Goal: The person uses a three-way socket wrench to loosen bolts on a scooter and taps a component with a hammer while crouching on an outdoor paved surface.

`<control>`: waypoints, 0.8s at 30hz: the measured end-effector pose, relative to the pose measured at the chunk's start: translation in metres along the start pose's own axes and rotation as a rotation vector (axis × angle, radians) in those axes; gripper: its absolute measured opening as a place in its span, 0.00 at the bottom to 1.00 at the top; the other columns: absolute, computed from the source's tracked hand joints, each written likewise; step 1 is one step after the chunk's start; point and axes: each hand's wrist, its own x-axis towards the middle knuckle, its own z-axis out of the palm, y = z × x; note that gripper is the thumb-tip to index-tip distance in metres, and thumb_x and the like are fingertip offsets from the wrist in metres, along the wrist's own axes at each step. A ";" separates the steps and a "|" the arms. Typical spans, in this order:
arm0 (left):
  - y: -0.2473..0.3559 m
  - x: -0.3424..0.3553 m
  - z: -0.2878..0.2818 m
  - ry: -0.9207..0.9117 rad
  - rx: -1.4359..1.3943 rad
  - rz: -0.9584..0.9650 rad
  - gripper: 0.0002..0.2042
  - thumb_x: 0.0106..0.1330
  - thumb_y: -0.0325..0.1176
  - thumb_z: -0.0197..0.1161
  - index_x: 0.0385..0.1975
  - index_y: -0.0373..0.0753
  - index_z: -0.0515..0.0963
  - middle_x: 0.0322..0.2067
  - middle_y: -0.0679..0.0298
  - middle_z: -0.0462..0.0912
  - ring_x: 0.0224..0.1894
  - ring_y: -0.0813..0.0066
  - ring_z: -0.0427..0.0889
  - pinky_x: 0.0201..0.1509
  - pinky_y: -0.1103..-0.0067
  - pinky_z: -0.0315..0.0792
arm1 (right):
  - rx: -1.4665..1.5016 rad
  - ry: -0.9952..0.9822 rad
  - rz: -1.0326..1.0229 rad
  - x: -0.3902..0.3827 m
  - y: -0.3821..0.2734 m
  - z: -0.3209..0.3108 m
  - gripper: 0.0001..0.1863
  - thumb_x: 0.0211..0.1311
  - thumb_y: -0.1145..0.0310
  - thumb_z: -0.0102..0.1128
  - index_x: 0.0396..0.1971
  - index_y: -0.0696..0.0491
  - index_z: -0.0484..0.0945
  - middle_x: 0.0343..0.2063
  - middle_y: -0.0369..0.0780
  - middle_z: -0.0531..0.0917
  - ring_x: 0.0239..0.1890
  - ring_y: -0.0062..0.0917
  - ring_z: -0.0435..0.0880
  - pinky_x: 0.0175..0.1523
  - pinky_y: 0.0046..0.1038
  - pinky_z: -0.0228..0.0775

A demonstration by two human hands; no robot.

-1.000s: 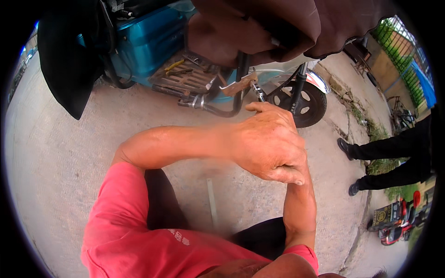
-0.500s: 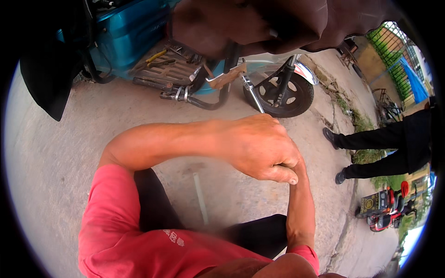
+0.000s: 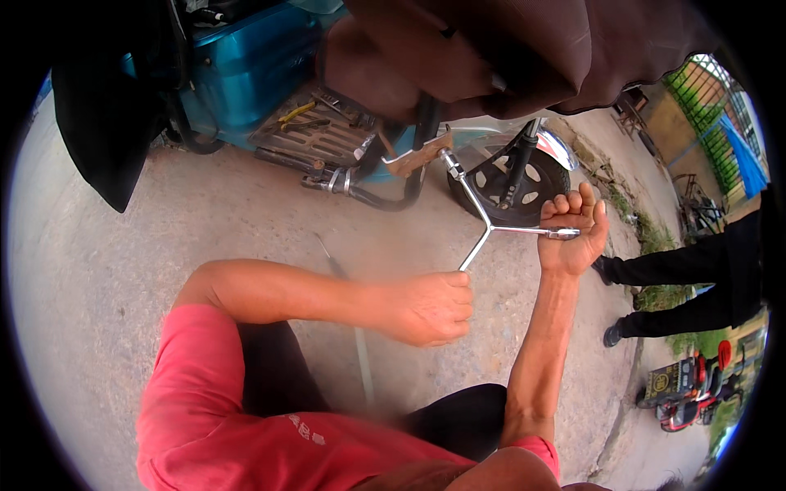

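A shiny Y-shaped socket wrench (image 3: pixel 489 227) reaches from a rusty bracket (image 3: pixel 417 157) on a parked electric scooter. Its upper socket end meets the bracket's right side; the bolt there is hidden. My left hand (image 3: pixel 430 309) is closed in a fist around the end of the lower leg. Beside the scooter's front wheel (image 3: pixel 512 176), my right hand (image 3: pixel 575 229) is turned palm up with its fingers partly curled but not wrapped. The wrench's right leg lies with its socket end against that palm.
Pliers with yellow handles (image 3: pixel 296 112) and other tools lie on the scooter's footboard (image 3: pixel 299 135). A brown cover (image 3: pixel 458 49) hangs overhead. A thin rod (image 3: pixel 362 364) lies on the concrete. A person in black trousers (image 3: pixel 671 262) stands at right, near a red scooter (image 3: pixel 688 389).
My hands have come apart: the left has moved down and leftward, and the right now shows palm up. The wrench legs, hidden before, are in sight.
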 end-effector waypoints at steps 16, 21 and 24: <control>-0.043 0.052 0.058 0.390 -0.137 -0.088 0.08 0.56 0.36 0.67 0.30 0.42 0.78 0.33 0.62 0.76 0.39 0.65 0.77 0.41 0.70 0.69 | -1.150 -0.781 -0.364 -0.064 0.020 0.111 0.17 0.43 0.69 0.60 0.34 0.62 0.84 0.19 0.40 0.79 0.20 0.22 0.77 0.28 0.24 0.68; -0.024 -0.012 -0.015 0.327 -0.358 -0.326 0.12 0.54 0.37 0.70 0.36 0.40 0.80 0.37 0.60 0.78 0.41 0.63 0.78 0.41 0.70 0.70 | -1.099 -0.685 -0.541 -0.063 0.030 0.101 0.24 0.57 0.52 0.61 0.38 0.62 0.83 0.21 0.40 0.80 0.24 0.28 0.79 0.35 0.29 0.72; -0.019 -0.024 -0.050 0.446 -0.122 -0.243 0.16 0.53 0.37 0.72 0.39 0.39 0.79 0.40 0.59 0.78 0.38 0.63 0.78 0.39 0.70 0.71 | -0.977 -0.579 -0.536 -0.067 0.043 0.085 0.42 0.65 0.33 0.46 0.47 0.64 0.78 0.34 0.43 0.80 0.38 0.30 0.78 0.47 0.32 0.70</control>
